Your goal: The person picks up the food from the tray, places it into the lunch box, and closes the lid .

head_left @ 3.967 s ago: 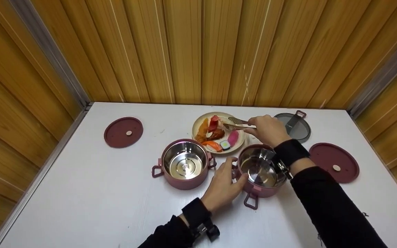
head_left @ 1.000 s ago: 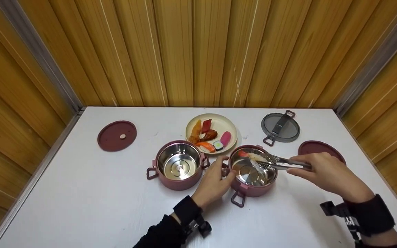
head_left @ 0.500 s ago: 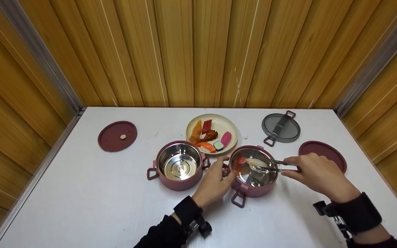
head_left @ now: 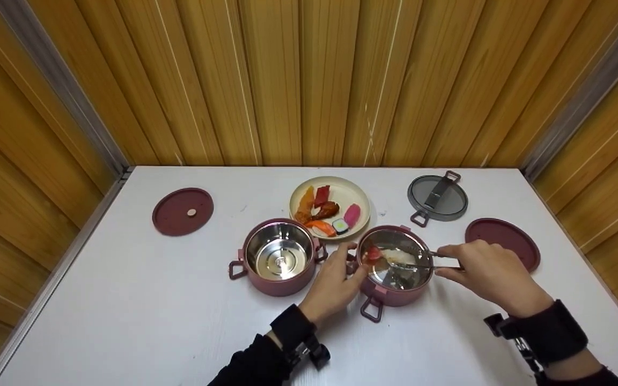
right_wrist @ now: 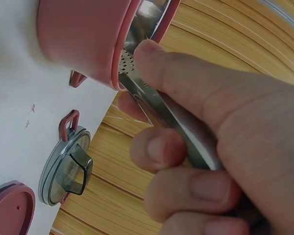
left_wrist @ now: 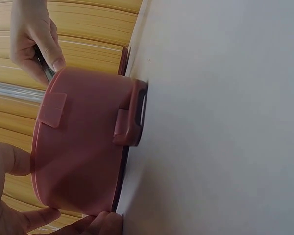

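Observation:
My left hand [head_left: 335,289] grips the left side of the right-hand pink pot [head_left: 395,297], thumb at its rim. In the left wrist view its fingers touch the pot's wall [left_wrist: 88,147]. My right hand [head_left: 494,276] holds metal tongs [right_wrist: 169,117], whose tips reach down inside that pot. A shrimp sushi piece [head_left: 397,256] with a red tail lies in the pot at the tips; whether the tongs still pinch it I cannot tell. Close by on the left stands a second pink pot [head_left: 282,287] with a bare steel inside.
Behind the pots lies a cream plate [head_left: 360,195] with several food pieces. A dark red lid [head_left: 180,212] is at the far left, another [head_left: 507,244] beyond my right hand. At the back right lies a grey clear lid [head_left: 451,206] with handles. A wooden panel wall stands behind.
The tongs went from the plate into the right pot, bringing the shrimp piece from there. Since then my right hand has shifted slightly left and the piece sits lower. My left hand keeps its grip.

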The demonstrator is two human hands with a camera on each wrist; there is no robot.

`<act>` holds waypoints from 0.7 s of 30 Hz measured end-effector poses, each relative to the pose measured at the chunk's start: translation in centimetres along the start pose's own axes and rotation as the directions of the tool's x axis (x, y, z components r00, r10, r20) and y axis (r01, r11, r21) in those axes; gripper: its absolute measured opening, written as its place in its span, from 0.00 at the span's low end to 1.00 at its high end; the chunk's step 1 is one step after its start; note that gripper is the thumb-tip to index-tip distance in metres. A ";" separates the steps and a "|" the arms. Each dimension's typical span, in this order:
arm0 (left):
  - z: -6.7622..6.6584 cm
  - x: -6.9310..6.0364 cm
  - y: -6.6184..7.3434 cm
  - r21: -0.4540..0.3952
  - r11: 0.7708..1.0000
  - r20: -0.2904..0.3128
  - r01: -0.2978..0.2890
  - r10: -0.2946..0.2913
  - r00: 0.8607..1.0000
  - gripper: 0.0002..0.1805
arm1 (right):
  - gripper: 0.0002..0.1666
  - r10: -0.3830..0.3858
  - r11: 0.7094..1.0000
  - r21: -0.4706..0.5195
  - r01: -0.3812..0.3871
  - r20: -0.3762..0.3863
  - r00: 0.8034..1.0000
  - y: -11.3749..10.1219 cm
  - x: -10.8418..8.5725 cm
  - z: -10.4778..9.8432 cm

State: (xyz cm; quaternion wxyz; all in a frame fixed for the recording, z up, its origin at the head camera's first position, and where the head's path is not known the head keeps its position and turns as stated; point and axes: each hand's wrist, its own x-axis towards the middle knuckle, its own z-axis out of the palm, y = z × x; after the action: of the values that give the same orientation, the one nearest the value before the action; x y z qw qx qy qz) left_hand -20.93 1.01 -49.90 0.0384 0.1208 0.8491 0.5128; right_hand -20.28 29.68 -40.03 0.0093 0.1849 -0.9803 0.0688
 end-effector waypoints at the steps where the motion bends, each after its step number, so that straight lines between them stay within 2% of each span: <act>1: 0.0 0.0 0.1 0.003 1.000 -0.005 -0.009 0.009 1.000 0.33 | 0.25 0.001 1.000 -0.001 -0.001 0.000 1.000 0.0 0.0 0.0; 9: 0.4 0.3 -0.7 0.008 0.997 -0.043 -0.077 0.077 0.996 0.28 | 0.27 -0.008 1.000 -0.003 0.008 -0.026 1.000 -0.1 0.0 -0.2; 13: 0.5 0.3 -1.0 0.022 0.996 -0.051 -0.088 0.089 0.995 0.28 | 0.25 -0.028 1.000 0.004 0.028 -0.036 0.999 -0.2 0.2 0.0; 18: 0.3 0.2 -0.5 0.018 0.998 -0.041 -0.067 0.068 0.997 0.28 | 0.17 -0.054 0.999 0.001 0.054 -0.037 0.998 -0.1 0.5 0.2; 21: 0.3 0.2 -0.4 0.010 0.998 -0.040 -0.061 0.062 0.997 0.28 | 0.16 -0.060 0.998 -0.004 0.060 -0.036 0.998 0.0 0.5 0.2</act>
State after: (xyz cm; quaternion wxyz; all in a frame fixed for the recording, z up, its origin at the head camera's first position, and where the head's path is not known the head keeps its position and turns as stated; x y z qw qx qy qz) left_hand -21.16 1.11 -50.41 0.0049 0.1366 0.8478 0.5125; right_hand -20.72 29.44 -40.19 0.0292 0.2131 -0.9741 0.0702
